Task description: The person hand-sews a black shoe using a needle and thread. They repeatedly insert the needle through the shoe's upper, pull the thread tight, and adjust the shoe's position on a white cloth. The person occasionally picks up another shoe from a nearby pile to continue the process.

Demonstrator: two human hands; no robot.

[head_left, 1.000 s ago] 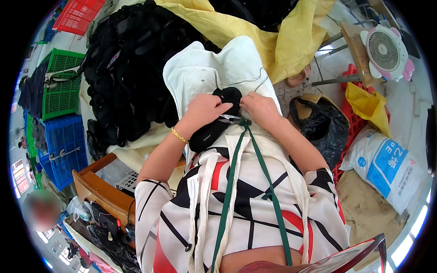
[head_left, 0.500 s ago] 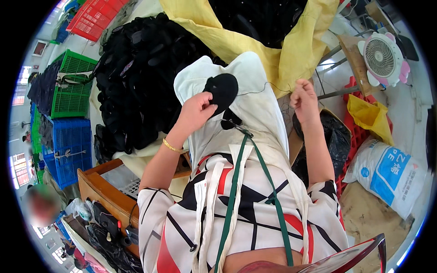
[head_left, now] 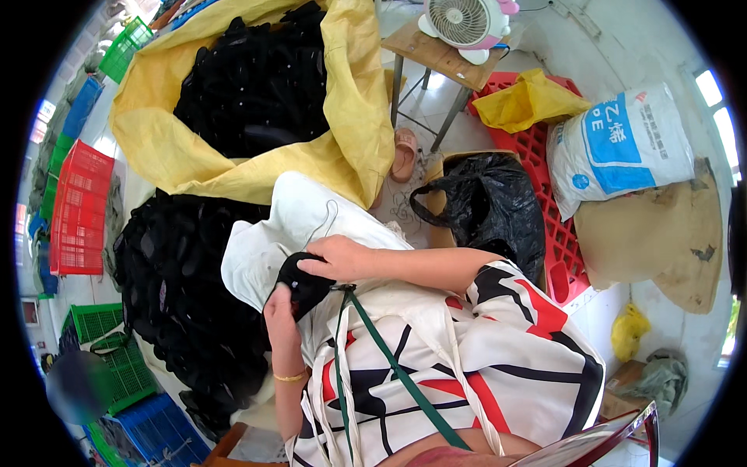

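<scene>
A rounded black cloth piece [head_left: 305, 285] is held over my lap, on the white apron [head_left: 342, 204]. My left hand [head_left: 282, 317] grips its lower left edge with closed fingers. From the right, my right hand [head_left: 338, 259] lies over its upper edge, thumb and fingers closed on it. A dark thread [head_left: 333, 208] loops loosely across the apron just above the piece. Any needle is too small to make out. Close below my right hand, a dark metal clip or tool [head_left: 342, 288] hangs on a green cord [head_left: 389, 355].
Black cloth pieces [head_left: 187, 288] are heaped to my left. A yellow sack [head_left: 257, 177] ahead holds more. Rightward are a black plastic bag [head_left: 502, 206], a red crate [head_left: 562, 233], a white sack [head_left: 622, 148] and a fan [head_left: 465, 19] on a stool [head_left: 436, 54].
My right hand, raised out to the right with the thread stretched toward it, has come in onto the black piece. The thread has gone slack. The view has turned rightward.
</scene>
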